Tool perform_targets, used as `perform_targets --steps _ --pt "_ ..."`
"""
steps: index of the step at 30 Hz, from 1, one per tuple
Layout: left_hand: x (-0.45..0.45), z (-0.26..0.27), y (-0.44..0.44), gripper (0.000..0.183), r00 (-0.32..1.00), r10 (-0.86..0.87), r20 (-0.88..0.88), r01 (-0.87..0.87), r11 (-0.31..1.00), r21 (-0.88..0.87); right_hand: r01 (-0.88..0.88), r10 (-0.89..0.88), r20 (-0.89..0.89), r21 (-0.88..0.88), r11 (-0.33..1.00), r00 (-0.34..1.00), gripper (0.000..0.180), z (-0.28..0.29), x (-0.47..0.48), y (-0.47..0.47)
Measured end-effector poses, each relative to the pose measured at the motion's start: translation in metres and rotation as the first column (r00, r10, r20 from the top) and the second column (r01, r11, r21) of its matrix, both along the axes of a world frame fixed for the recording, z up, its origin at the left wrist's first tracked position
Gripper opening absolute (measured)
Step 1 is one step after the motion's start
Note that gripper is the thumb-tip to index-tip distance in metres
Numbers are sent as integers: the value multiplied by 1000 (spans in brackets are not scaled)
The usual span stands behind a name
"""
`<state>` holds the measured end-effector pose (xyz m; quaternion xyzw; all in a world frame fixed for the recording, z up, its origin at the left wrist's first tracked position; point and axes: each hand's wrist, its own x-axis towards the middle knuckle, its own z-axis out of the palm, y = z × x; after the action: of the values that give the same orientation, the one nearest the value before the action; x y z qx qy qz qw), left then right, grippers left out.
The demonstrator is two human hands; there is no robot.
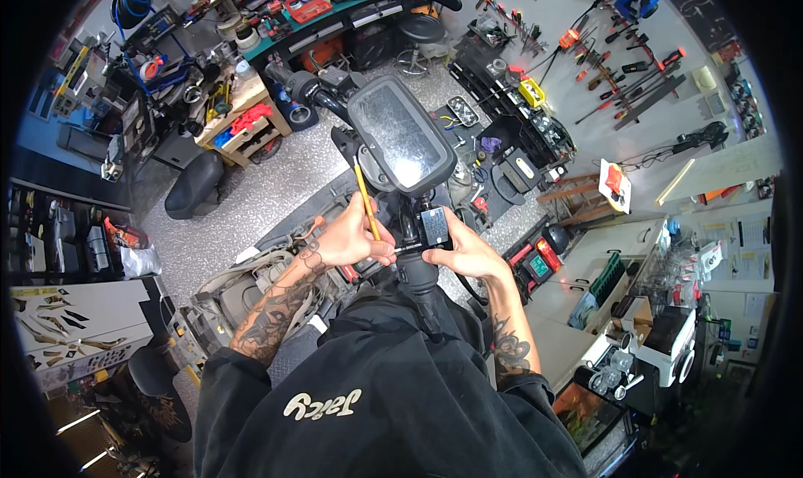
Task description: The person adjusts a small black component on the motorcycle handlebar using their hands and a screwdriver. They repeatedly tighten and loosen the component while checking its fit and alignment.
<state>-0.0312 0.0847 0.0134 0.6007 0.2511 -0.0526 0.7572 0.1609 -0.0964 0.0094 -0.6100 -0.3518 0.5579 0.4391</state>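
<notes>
Just below a phone case mount (pixel 401 133) on a scooter's or motorcycle's handlebar, both hands work close together. My left hand (pixel 361 233) has a thin yellow stick (pixel 366 202), perhaps a pencil or tool handle, tucked between its fingers. Its thumb and index fingertip pinch a small thin part beside the black handlebar grip (pixel 419 274). My right hand (pixel 461 246) holds a small black box with a grey label (pixel 435 226) against the bar, thumb at its lower edge. The label bears writing. The far handlebar end (pixel 295 79) points up and left.
Exposed vehicle frame and panels (pixel 241 296) lie at left below my forearm. A dark floor mat with pliers (pixel 448 122), a metal parts tray (pixel 463 111) and other tools lies ahead right. A wooden bench (pixel 235 111) and a black seat (pixel 194 184) stand at left.
</notes>
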Motion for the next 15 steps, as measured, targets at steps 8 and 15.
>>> perform_targets --steps 8,15 --pt "9 -5 2 56 997 74 9 -68 954 -292 21 -21 13 -8 1000 1000 77 -4 -1 0" --pt "1 0 0 59 997 71 -38 -76 987 -144 17 -18 37 12 1000 999 82 -5 0 0"
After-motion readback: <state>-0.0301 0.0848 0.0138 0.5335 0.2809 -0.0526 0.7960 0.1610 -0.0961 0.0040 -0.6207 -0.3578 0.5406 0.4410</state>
